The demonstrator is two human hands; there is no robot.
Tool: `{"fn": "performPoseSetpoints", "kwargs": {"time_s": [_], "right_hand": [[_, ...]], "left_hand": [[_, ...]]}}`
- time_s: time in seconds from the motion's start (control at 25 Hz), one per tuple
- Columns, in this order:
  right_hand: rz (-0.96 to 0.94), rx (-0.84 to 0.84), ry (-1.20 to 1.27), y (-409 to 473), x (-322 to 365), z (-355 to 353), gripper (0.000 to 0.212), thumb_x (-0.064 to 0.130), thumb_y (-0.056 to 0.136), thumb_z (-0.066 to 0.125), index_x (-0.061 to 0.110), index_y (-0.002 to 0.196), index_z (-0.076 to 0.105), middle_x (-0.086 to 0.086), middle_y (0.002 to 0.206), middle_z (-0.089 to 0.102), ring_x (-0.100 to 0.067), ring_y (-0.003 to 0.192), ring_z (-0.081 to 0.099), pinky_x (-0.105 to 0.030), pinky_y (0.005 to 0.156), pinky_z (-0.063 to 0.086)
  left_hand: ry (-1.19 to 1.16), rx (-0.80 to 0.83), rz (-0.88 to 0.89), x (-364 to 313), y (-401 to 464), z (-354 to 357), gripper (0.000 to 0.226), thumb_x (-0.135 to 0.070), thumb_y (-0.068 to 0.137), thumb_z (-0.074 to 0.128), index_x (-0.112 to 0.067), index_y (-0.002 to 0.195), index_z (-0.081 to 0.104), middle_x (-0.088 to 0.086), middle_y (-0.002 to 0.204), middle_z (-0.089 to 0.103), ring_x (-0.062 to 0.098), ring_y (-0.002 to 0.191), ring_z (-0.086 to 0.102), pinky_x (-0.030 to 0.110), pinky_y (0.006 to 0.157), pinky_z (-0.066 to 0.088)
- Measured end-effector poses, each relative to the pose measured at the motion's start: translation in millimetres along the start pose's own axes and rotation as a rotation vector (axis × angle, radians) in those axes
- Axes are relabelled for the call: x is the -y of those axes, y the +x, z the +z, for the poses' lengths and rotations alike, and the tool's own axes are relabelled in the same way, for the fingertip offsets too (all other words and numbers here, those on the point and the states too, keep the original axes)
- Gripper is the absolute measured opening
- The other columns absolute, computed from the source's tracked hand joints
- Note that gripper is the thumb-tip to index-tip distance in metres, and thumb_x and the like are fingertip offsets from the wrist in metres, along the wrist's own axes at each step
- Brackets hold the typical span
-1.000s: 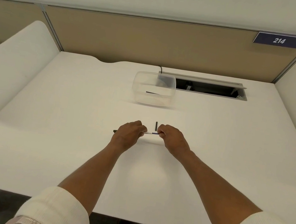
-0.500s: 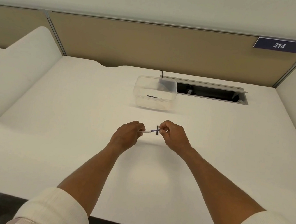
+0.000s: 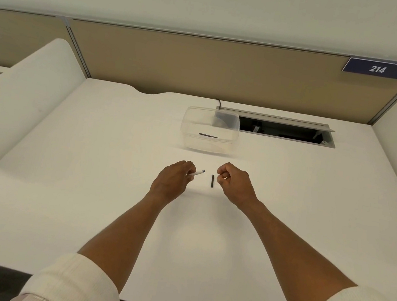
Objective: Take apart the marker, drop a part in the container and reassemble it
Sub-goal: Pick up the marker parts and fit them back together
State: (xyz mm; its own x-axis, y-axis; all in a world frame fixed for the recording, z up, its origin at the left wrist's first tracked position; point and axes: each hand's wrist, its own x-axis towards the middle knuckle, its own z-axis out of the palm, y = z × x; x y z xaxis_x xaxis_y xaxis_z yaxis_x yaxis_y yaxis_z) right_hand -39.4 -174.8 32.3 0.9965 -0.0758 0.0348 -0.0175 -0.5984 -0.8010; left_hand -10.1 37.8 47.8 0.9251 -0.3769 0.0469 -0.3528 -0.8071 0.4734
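My left hand [image 3: 172,179] grips the white marker body [image 3: 197,173], whose dark tip points right toward my other hand. A short black marker piece [image 3: 212,180] lies on the white desk [image 3: 86,186] between my hands. Just right of that piece, my right hand [image 3: 234,183] hovers with its fingers curled and pinched together; I see nothing in them. Behind my hands stands the clear plastic container [image 3: 187,133] with a thin black marker part [image 3: 209,135] lying on its bottom.
An open cable hatch [image 3: 283,131] is set into the desk right of the container, and a black cord [image 3: 218,103] runs up behind it. White side dividers [image 3: 22,102] flank the desk. A tan partition with a "214" sign [image 3: 377,69] closes the back.
My right hand has let go of the marker's tip end and pulled away to the right. The gap between my hands has widened, exposing the black piece on the desk.
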Motion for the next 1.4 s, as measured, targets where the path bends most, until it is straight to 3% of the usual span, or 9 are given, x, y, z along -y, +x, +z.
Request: {"fn": "performPoseSetpoints", "kwargs": {"time_s": [0.32,0.48,0.64,0.8,0.88,1.0,1.16,1.4], "right_hand": [[0.153,0.063,-0.089,10.7,-18.5,9.6,0.011,0.013,0.085,0.058,0.022,0.091,0.061,0.003,0.086,0.066,-0.017,0.071,0.056,-0.025,0.06,0.043],[0.249,0.095,-0.138,18.4,-22.4,18.5,0.006,0.017,0.084,0.062,0.017,0.09,0.06,0.001,0.084,0.063,-0.023,0.076,0.058,-0.035,0.071,0.05],[0.325,0.118,-0.231,21.8,-24.2,27.0,0.014,0.031,0.082,0.065,0.02,0.082,0.056,0.003,0.082,0.062,-0.021,0.076,0.057,-0.034,0.067,0.046],[0.273,0.166,-0.383,24.9,-24.4,32.4,0.025,0.044,0.082,0.064,0.022,0.085,0.053,0.005,0.086,0.061,-0.021,0.078,0.057,-0.031,0.066,0.039],[0.243,0.169,-0.437,26.2,-26.0,35.4,0.022,0.04,0.083,0.062,0.021,0.086,0.051,0.004,0.088,0.061,-0.022,0.08,0.056,-0.031,0.068,0.038],[0.236,0.148,-0.429,28.5,-27.4,37.3,0.002,0.019,0.082,0.051,0.02,0.083,0.051,0.003,0.087,0.06,-0.024,0.08,0.056,-0.031,0.065,0.036],[0.217,0.157,-0.384,31.0,-31.1,33.2,0.012,0.008,0.079,0.044,0.018,0.083,0.048,0.0,0.086,0.055,-0.025,0.081,0.052,-0.031,0.064,0.036],[0.172,0.098,-0.311,27.4,-35.8,28.4,0.007,0.005,0.084,0.043,0.011,0.084,0.048,-0.007,0.085,0.056,-0.028,0.08,0.051,-0.037,0.068,0.041]], "left_hand": [[-0.006,-0.024,-0.043,15.6,11.5,-4.4,0.011,-0.019,0.09,0.06,-0.026,0.093,0.052,-0.009,0.086,0.059,0.021,0.078,0.057,0.041,0.068,0.052],[0.002,-0.009,-0.051,24.8,15.3,-4.5,0.01,-0.019,0.09,0.061,-0.025,0.094,0.053,-0.009,0.088,0.06,0.02,0.081,0.058,0.039,0.07,0.052],[0.05,0.023,-0.044,35.6,17.4,-2.8,0.009,-0.02,0.09,0.06,-0.027,0.094,0.057,-0.008,0.087,0.06,0.02,0.084,0.058,0.036,0.069,0.049],[0.093,0.053,-0.026,43.5,18.2,2.9,0.011,-0.02,0.091,0.061,-0.026,0.099,0.066,-0.005,0.089,0.064,0.021,0.087,0.059,0.033,0.068,0.044],[0.097,0.058,-0.022,45.8,20.2,5.3,0.012,-0.02,0.091,0.061,-0.025,0.1,0.067,-0.004,0.09,0.064,0.022,0.088,0.059,0.032,0.066,0.041],[0.108,0.05,-0.027,48.5,24.1,5.7,0.011,-0.021,0.091,0.061,-0.026,0.099,0.066,-0.004,0.09,0.064,0.022,0.087,0.059,0.03,0.064,0.038],[0.09,0.064,-0.043,51.5,25.6,9.2,0.011,-0.021,0.09,0.06,-0.028,0.098,0.066,-0.006,0.089,0.064,0.021,0.086,0.059,0.034,0.068,0.047],[0.105,0.07,-0.033,51.1,23.1,11.9,0.012,-0.02,0.09,0.061,-0.027,0.098,0.066,-0.006,0.089,0.065,0.021,0.086,0.06,0.034,0.068,0.048]]}}
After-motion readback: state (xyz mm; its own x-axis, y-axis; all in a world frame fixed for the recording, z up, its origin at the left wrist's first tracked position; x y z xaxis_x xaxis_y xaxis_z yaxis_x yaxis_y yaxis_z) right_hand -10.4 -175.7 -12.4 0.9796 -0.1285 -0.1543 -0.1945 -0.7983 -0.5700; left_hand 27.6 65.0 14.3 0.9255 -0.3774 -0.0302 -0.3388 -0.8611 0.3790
